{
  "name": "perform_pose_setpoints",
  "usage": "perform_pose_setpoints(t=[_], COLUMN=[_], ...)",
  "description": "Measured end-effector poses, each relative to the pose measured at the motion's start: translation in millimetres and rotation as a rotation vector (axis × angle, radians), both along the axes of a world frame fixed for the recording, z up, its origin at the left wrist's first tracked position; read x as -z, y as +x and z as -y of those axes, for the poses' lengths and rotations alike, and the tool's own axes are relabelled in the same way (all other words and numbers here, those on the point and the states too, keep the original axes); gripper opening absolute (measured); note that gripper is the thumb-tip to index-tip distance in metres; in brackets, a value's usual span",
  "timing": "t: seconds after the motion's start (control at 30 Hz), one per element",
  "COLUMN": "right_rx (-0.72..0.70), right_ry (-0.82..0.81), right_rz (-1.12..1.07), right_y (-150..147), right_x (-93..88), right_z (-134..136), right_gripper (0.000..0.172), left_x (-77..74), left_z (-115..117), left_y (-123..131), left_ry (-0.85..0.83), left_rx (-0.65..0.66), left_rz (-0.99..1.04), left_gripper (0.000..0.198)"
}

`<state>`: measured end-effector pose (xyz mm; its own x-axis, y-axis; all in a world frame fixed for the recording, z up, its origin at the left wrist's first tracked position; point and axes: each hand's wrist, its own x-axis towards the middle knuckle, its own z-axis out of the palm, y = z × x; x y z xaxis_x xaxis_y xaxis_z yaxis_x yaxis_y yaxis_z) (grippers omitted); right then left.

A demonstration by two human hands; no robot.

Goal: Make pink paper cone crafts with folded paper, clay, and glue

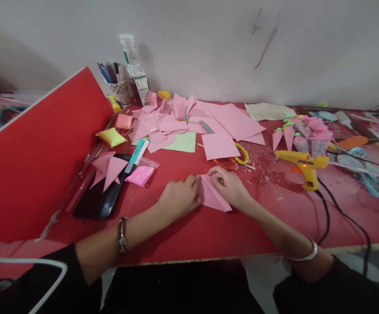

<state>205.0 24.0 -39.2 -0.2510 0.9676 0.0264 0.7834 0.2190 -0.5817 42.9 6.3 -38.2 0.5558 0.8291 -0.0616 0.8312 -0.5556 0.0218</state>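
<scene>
A folded pink paper piece (213,197) lies on the red table (209,231) in front of me. My left hand (178,198) presses its left edge with curled fingers. My right hand (230,187) pinches the paper's upper right edge, fingers bent over it. Both hands touch the same piece. Just beyond them lie a pink square sheet (219,146) and scissors with yellow and orange handles (237,160).
A yellow glue gun (303,165) with a black cord stands to the right. Pink paper cones (298,135) lie behind it. Pink scraps (166,122), a green sheet (182,143), a pen cup (119,89) and bottle sit at the back. A phone (102,196) with folded pink pieces and a red board (35,152) are left.
</scene>
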Motion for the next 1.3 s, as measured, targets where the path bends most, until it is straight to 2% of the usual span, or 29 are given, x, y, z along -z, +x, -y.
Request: perform_pose_setpoints(t=[0.27,0.4,0.5,0.6,0.73,1.13,1.3], right_rx=[-0.057,-0.005,0.046,0.044,0.028,0.064,0.089], right_ry=[0.102,0.117,0.069,-0.017,-0.098,0.027,0.044], right_rz=[0.145,0.123,0.07,-0.039,-0.068,0.129,0.151], right_y=[3,7,9,9,10,13,15], right_x=[3.8,4.1,1.4,-2.7,-5.0,0.1,-0.5], right_z=[4,6,9,14,22,35,35], right_gripper=[0.018,0.017,0.013,0.02,0.015,0.022,0.02], left_x=[-5.2,-0.5,4.0,6.9,7.8,6.3,5.9], left_z=[1,2,3,6,7,6,6], left_y=[5,5,4,3,3,1,0], left_ry=[-0.032,-0.001,0.043,0.075,0.117,0.13,0.108], left_rx=[0.0,-0.005,0.105,0.234,0.243,0.278,0.358], left_rz=[-0.042,-0.037,-0.031,-0.029,-0.031,-0.06,-0.004], left_gripper=[0.046,0.045,0.038,0.034,0.033,0.035,0.029])
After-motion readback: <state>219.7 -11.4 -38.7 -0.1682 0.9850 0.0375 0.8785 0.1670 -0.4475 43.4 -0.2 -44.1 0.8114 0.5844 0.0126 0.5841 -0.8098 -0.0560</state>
